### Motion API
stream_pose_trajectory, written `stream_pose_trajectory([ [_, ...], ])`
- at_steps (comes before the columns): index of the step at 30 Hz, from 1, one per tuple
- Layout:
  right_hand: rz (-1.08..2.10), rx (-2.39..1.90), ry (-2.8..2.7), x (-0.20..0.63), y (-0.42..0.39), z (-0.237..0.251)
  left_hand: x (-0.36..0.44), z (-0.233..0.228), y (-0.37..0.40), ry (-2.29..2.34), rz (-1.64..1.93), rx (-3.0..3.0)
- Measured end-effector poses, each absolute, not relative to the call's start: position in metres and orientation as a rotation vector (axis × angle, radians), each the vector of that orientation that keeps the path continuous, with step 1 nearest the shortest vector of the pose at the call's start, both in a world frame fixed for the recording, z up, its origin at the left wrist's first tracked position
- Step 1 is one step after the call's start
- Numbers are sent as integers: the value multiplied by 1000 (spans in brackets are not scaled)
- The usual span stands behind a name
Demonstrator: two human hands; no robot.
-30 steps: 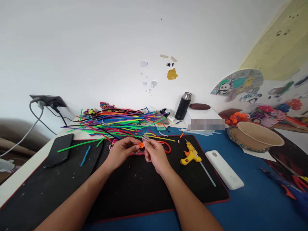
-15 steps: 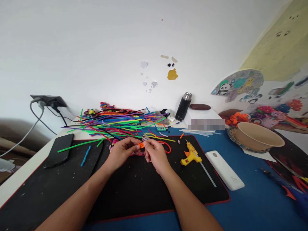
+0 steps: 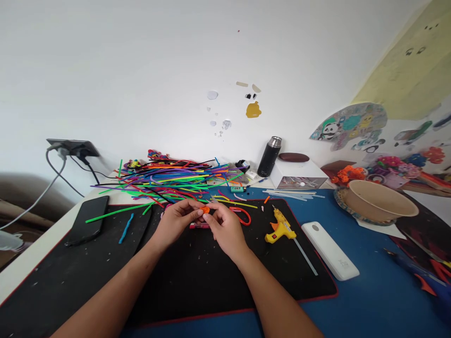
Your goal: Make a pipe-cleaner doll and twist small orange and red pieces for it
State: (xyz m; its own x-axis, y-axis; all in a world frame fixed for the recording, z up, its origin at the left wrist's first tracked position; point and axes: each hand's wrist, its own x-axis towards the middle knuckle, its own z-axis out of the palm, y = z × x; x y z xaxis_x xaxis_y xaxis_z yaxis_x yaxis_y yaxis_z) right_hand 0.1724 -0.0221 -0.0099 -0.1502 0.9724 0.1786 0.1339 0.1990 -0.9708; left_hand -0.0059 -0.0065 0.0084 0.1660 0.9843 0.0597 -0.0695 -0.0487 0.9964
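Head view: orange piece (image 3: 205, 210) pinched between both hands (image 3: 174, 221) (image 3: 228, 230).

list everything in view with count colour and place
mat: 1, black, front centre
orange piece: 1, orange, held above mat
pipe cleaners: many, mixed, back left
blue twist: 1, blue, mat's left
phone: 1, black, mat's left
scissors: 1, red handles, mat's back
glue gun: 1, yellow, mat's right
lighter: 1, green, back middle
glue sticks: several, pale, back right
slab: 1, white, right of glue gun
box: 1, white, back right
bottle: 1, black, left of box
case: 1, brown, on box
bowl: 1, beige, right
flowers: several, mixed, back right
power strip: 1, black, back left
stickers: several, mixed, upper middle
left hand: 1, bare, pinching orange piece
right hand: 1, bare, pinching orange piece
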Motion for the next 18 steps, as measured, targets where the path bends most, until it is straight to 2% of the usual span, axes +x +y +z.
stream_pose_trajectory([
  [7, 847, -1163, -1657, 173, -22, -10, -4, 9, -7, 1021, 1148, 1245],
  [18, 791, -1176, -1676, 174, -21, -13, -5, 8, -8, 976, 1109, 1268],
])
